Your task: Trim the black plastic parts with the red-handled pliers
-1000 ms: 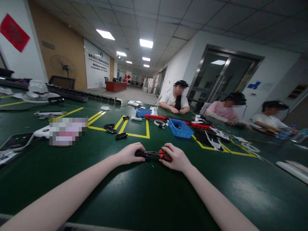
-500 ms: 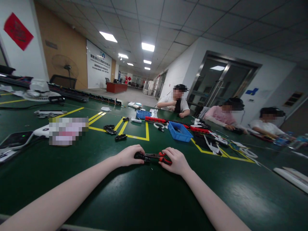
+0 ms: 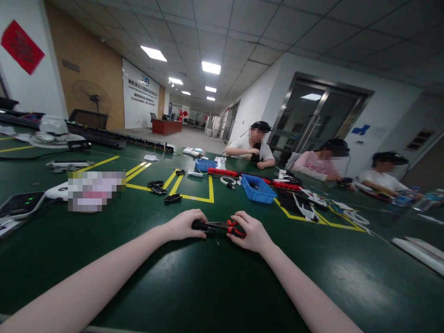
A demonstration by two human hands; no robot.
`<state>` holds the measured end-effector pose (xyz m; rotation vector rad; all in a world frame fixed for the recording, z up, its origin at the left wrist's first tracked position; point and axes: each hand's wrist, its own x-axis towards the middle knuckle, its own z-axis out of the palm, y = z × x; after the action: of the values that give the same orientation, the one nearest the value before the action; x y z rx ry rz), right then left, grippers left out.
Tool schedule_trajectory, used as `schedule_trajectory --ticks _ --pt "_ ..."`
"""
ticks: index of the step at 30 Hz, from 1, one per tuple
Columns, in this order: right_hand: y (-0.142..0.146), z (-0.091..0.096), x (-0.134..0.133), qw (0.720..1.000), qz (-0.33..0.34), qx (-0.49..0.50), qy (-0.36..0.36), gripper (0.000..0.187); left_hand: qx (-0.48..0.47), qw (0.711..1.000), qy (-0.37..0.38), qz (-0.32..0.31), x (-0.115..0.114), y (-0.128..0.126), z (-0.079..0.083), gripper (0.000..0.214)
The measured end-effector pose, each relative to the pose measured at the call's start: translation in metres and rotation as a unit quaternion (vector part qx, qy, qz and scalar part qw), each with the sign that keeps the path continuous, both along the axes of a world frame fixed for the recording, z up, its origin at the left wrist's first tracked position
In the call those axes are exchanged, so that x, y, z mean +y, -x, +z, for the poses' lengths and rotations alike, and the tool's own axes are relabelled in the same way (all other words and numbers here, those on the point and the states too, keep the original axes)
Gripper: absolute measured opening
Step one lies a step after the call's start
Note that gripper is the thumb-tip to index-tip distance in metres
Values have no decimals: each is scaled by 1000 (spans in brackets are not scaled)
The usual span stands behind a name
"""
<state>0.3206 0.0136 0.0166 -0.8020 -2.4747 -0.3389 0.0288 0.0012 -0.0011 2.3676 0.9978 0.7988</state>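
Gripping small black part [image 3: 198, 225] in closed left hand [image 3: 183, 225] | right hand [image 3: 251, 231] closed on red-handled pliers [image 3: 225, 225], nose at part | judged mid-step, neither set down on worktop [image 3: 208, 282]

Your left hand [image 3: 183, 225] wraps around a small black part [image 3: 200, 225], low over the green desk [image 3: 208, 286]. Your right hand [image 3: 252, 232] grips the red handles of the pliers [image 3: 225, 226]; the metal nose points left and meets the black part. Beyond the hands, loose black clips [image 3: 172, 199] lie beside a yellow tape outline [image 3: 211, 187]. A blue bin [image 3: 257, 189] stands to the right of it. Three other people [image 3: 251, 148] sit along the far side of the desk.
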Motion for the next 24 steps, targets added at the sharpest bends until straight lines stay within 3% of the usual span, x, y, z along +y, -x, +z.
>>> schedule_trajectory --ticks 12,24 --pt "2 -2 -1 1000 -16 -24 8 42 -23 1000 9 2 4 2 -9 33" --pt "3 -4 -1 999 -24 -20 -34 45 -28 999 19 7 4 3 -10 35"
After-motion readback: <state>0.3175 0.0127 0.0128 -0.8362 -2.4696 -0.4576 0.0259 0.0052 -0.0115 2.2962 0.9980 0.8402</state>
